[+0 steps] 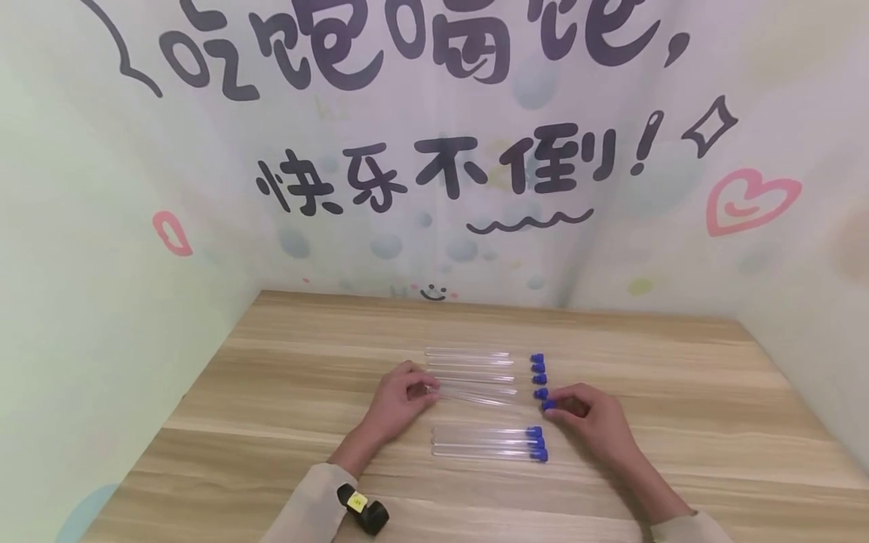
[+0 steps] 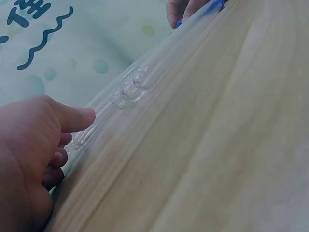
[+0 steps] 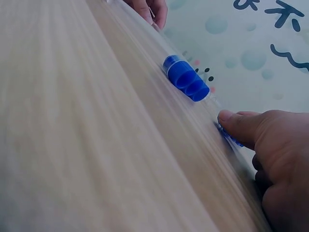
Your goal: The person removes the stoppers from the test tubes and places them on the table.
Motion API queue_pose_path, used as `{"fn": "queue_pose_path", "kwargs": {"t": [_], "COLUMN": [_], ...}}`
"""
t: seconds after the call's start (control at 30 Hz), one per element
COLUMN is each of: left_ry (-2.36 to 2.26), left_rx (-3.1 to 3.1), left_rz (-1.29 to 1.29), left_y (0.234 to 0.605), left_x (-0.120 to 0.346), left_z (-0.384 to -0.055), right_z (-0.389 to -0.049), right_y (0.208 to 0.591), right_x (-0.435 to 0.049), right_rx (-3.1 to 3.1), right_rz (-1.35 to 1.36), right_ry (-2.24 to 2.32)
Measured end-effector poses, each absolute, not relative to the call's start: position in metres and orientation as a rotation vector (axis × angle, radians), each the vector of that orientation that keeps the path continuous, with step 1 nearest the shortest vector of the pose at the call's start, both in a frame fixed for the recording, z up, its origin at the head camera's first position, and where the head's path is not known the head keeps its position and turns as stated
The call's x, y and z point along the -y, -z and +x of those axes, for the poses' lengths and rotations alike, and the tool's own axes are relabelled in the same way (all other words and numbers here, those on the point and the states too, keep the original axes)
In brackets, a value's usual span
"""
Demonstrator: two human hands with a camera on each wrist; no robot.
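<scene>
sitting at a light wood table (image 1: 271, 392) pushed into a corner, walls covered in a pastel print with big dark chinese lettering. i can read 快乐不倒! across the middle of the frame; the bigger line at the top is cut off. there's a pink heart at the right and a tiny smiley just above the table's back edge.

going left to right: my left hand (image 1: 400, 400) has its fingertips pinched on the rounded closed end of one clear test tube (image 1: 485, 397), and my right hand (image 1: 587, 415) pinches the blue cap (image 1: 548, 405) at its other end. gripping both ends probably keeps it from rolling. it lies in the gap between two groups: four capped tubes (image 1: 475, 365) just above it in the frame, three capped tubes (image 1: 485, 443) just below. all the caps point right, so the rows stay neat.
</scene>
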State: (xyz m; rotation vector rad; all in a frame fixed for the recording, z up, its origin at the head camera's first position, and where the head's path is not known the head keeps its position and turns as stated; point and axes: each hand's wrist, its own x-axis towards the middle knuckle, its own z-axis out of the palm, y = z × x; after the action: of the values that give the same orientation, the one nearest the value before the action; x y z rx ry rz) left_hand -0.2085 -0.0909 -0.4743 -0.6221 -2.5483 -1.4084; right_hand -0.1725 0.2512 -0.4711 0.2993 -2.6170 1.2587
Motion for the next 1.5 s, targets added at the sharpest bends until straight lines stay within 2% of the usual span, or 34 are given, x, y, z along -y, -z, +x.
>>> {"fn": "queue_pose_path", "kwargs": {"t": [0.63,1.5], "left_ry": [1.366,1.404], "left_rx": [2.597,2.605], "left_rz": [-0.643,-0.600], "left_y": [0.4753,0.4707], "left_x": [0.0895,0.0909], "left_z": [-0.2085,-0.2062], "right_z": [-0.1724,-0.1741], "right_y": [0.4734,0.4722], "right_x": [-0.2486,-0.2480], "right_rx": [2.616,2.588], "right_rz": [0.337,0.344], "right_ry": [-1.122,-1.163]}}
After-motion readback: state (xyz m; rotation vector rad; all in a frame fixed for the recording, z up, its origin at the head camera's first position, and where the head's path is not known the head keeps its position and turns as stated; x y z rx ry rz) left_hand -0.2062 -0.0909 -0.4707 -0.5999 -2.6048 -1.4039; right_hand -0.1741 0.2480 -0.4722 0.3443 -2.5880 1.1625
